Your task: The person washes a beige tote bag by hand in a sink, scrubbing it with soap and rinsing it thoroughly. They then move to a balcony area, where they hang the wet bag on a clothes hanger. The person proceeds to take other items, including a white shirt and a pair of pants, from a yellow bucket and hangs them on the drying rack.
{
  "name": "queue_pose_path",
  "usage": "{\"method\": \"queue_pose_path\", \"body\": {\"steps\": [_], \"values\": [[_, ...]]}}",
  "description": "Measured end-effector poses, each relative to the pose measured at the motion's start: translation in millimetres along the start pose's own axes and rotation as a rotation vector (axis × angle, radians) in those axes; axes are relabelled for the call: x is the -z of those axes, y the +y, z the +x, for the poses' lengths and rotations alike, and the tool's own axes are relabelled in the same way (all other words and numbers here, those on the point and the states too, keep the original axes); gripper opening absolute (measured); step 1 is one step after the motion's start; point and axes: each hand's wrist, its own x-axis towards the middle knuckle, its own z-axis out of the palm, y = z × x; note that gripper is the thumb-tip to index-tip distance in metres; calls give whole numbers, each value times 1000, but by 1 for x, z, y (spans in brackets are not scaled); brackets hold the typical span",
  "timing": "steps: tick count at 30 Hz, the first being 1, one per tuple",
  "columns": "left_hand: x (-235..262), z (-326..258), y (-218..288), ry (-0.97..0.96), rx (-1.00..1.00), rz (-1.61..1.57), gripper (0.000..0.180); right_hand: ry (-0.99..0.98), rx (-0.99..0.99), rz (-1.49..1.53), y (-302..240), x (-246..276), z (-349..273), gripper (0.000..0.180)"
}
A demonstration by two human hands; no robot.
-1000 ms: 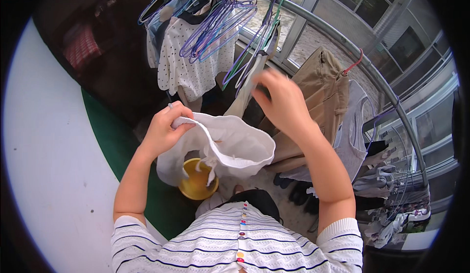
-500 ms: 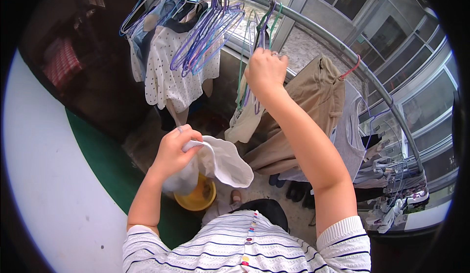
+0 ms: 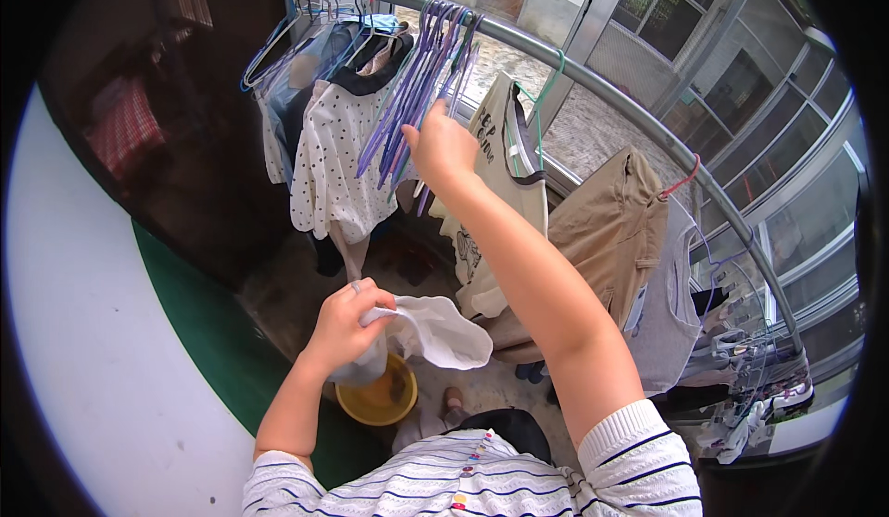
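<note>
My left hand point(image 3: 350, 324) pinches the edge of a white cloth garment point(image 3: 444, 332), which hangs loosely to the right of the fingers and partly below them. My right hand point(image 3: 446, 151) is raised against a bunch of purple and blue hangers point(image 3: 407, 100) on the metal rail. Its thumb and index finger stand apart at the hangers; the other fingers are partly hidden. Right of this hand, a cream sleeveless top point(image 3: 519, 188) with dark trim hangs from a green hanger point(image 3: 544, 100).
The curved metal rail point(image 3: 602, 74) carries a white dotted blouse point(image 3: 338, 156) on the left, with brown trousers point(image 3: 593, 239) and a grey top point(image 3: 669, 285) on the right. A yellow bucket point(image 3: 375, 401) stands below my left hand. A white surface point(image 3: 93, 332) curves along the left.
My right hand has moved left and slightly down, and the hangers it gripped now sit with the purple bunch. The cream top has come into fuller view. My left hand still holds the white garment.
</note>
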Motion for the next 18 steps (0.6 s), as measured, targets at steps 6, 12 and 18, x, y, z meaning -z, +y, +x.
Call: {"method": "queue_pose_path", "body": {"steps": [6,12,18], "values": [[4,-3,-7,-5,35,11,20,537,42,369,25,-21,-5,44],[5,1,-7,-16,32,13,20,-103,-373,1171,44,-27,5,31],[6,-2,-2,-27,25,13,16,28,-399,1147,33,-2,-7,22]]}}
